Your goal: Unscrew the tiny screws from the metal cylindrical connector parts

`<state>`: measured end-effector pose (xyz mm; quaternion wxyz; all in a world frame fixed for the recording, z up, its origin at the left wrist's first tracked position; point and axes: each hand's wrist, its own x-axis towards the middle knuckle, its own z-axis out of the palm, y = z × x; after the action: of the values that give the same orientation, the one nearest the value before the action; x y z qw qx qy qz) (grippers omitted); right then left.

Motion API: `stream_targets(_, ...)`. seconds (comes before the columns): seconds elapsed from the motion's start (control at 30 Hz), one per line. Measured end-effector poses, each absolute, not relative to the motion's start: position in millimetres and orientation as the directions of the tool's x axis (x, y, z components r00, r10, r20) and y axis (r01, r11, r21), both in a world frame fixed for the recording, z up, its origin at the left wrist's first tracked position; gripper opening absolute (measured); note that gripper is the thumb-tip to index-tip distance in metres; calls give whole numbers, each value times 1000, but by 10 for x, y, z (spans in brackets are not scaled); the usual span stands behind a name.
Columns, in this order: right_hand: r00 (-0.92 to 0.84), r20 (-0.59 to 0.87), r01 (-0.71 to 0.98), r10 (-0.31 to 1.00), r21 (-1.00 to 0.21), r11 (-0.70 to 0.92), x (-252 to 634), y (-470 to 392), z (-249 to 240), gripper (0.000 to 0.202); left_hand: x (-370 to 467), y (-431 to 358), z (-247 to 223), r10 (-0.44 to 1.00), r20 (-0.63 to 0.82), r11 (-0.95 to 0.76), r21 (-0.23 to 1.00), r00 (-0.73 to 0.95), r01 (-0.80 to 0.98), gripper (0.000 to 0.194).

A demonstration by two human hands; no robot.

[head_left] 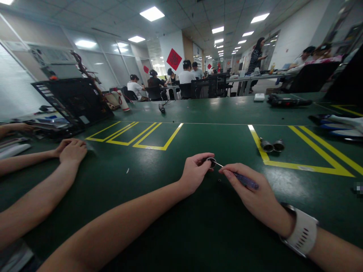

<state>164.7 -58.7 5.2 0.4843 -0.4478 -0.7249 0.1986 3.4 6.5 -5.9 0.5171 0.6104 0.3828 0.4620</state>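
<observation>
My left hand [195,172] is closed around a small round metal part [211,162], its dark ring-shaped opening turned toward the right. In my right hand [252,192] is a screwdriver [246,180] with a translucent purple handle. Its thin shaft points left, and the tip reaches the opening of the round part; whether it touches inside cannot be made out. A tiny dark piece [219,180] lies on the green table [159,211] just below the two hands. Two metal cup-shaped parts [272,145] rest farther right, within yellow tape lines.
At the left, a co-worker's hands [72,151] rest on the table. Beyond them stands a black equipment case [76,100]. A dark metal piece [161,108] lies at the back, with a white box [259,97] and a black tool [289,101] at the back right.
</observation>
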Motion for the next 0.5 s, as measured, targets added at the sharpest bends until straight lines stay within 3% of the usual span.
stream_targets(0.37, -195, 601, 523, 775, -605, 600, 1625, -606, 45, 13, 51, 69, -69, 949, 179, -190, 982, 261, 18, 24)
stream_targets(0.5, -98, 637, 498, 764, -633, 592, 1644, -641, 77, 14, 46, 88, -90, 949, 173, -178, 984, 263, -4, 25)
